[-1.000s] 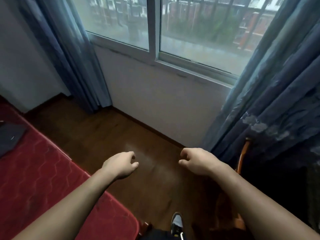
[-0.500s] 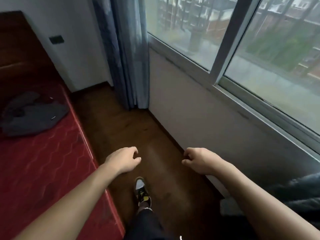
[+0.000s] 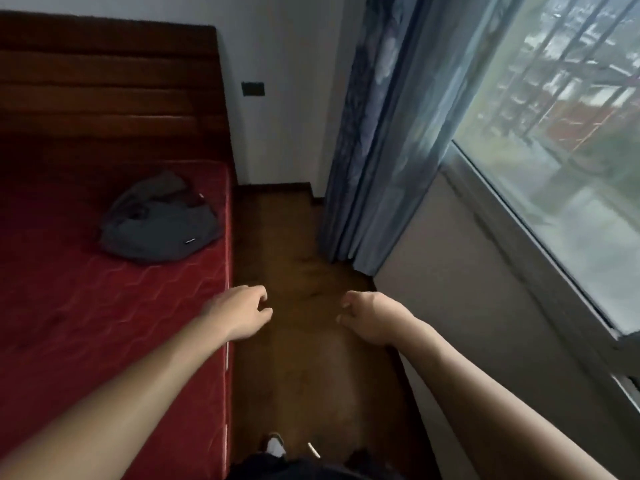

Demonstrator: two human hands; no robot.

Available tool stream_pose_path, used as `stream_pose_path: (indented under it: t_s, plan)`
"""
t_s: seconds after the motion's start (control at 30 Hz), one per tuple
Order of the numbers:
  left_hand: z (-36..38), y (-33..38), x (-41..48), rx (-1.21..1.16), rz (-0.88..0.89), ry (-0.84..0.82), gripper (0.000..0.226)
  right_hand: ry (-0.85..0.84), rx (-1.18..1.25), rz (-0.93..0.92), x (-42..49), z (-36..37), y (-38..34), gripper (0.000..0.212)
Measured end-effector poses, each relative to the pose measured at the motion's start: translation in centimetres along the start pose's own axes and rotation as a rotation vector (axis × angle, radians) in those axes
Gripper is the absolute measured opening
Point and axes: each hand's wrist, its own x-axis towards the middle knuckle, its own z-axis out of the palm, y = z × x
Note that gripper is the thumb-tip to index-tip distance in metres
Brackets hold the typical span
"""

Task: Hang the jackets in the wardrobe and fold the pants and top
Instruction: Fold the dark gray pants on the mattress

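Observation:
A crumpled dark grey garment (image 3: 161, 225) lies on the red mattress (image 3: 86, 306), near its right edge and toward the headboard. My left hand (image 3: 242, 311) hovers over the mattress's right edge, fingers loosely curled and holding nothing. My right hand (image 3: 372, 318) hangs over the wooden floor, also loosely curled and empty. Both hands are well short of the garment. No wardrobe is in view.
A dark wooden headboard (image 3: 104, 81) stands behind the mattress. A narrow strip of wooden floor (image 3: 304, 368) runs between the bed and the low wall under the window (image 3: 568, 140). A blue curtain (image 3: 377, 133) hangs at the far corner. My shoe (image 3: 275, 445) shows below.
The view has swung left from the window toward the bed, bringing the grey garment and headboard fully into sight. Both hands keep the same loose, empty pose.

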Motion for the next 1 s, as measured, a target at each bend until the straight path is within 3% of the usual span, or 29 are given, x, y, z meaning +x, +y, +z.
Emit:
stream_pose_path:
  t_s: [0.3,0.67,1.0]
  plan:
    - [-5.6,-5.5,11.4,-0.096,-0.247,0.053,0.032,-0.108,-0.103,-0.209,18.6,-8.0,-2.2,0.045]
    - [-11.4,-5.6,22.8,-0.248,-0.589,0.083,0.043,-0.227,-0.220,-0.530,38.9,-20.1,-5.6,0.045]
    - [-12.9,-12.6,29.7,-0.395,-0.742,0.094,0.046,-0.383,-0.349,-0.704,52.3,-22.6,-15.2,0.046]
